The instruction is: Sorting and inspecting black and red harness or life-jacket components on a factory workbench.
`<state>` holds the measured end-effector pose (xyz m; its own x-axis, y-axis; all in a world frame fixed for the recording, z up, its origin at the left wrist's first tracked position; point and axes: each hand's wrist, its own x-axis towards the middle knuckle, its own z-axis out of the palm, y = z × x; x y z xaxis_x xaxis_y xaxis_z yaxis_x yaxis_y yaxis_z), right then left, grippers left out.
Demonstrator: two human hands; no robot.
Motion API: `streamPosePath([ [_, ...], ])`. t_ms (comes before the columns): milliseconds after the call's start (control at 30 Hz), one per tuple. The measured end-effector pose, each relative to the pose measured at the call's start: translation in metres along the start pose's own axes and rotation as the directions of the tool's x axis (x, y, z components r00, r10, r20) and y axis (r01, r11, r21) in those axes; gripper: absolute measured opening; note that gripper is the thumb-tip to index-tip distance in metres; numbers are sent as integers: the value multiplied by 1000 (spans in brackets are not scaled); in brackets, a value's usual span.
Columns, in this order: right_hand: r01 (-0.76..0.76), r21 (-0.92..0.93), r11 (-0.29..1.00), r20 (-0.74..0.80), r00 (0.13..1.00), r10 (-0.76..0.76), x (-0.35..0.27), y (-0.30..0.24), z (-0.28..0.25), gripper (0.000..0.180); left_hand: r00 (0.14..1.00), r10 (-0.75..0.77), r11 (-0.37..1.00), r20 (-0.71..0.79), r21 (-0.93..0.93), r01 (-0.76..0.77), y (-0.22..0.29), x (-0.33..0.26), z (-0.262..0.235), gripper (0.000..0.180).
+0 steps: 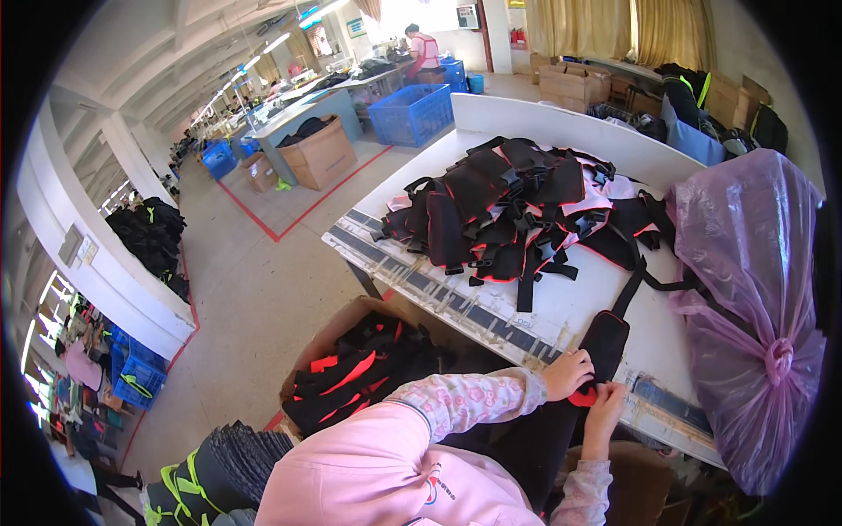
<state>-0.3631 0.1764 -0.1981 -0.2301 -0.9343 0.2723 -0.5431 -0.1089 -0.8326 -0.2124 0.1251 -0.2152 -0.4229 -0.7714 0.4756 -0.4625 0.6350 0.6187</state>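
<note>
A black padded strap (pixel 605 344) with red trim lies over the front edge of the white table (pixel 574 285), its narrow webbing running back toward the pile. My left hand (pixel 568 375) is closed on the strap's left side near the table edge. Just to the right and a little nearer, my right hand (pixel 605 410) pinches the strap's lower end beside a red patch (pixel 582 398). Behind both hands is a heap of black padded straps (pixel 517 206) with red edges and black plastic buckles.
A large tied purple plastic bag (pixel 745 289) stands at the table's right end. Left of my arms, below the table, is a cardboard box (pixel 320 337) full of black and red pieces. A blue crate (pixel 410 114) and worktables with a seated person (pixel 424 51) are farther back.
</note>
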Motion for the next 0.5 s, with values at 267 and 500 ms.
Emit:
streamPosePath([
  [267, -155, 227, 962, -169, 966, 196, 10, 1, 7, 8, 994, -38, 995, -102, -95, 29, 31, 4, 2, 18],
  [500, -49, 604, 795, -234, 944, 235, 17, -3, 23, 6, 932, -268, 953, -245, -213, 218, 31, -1, -5, 29],
])
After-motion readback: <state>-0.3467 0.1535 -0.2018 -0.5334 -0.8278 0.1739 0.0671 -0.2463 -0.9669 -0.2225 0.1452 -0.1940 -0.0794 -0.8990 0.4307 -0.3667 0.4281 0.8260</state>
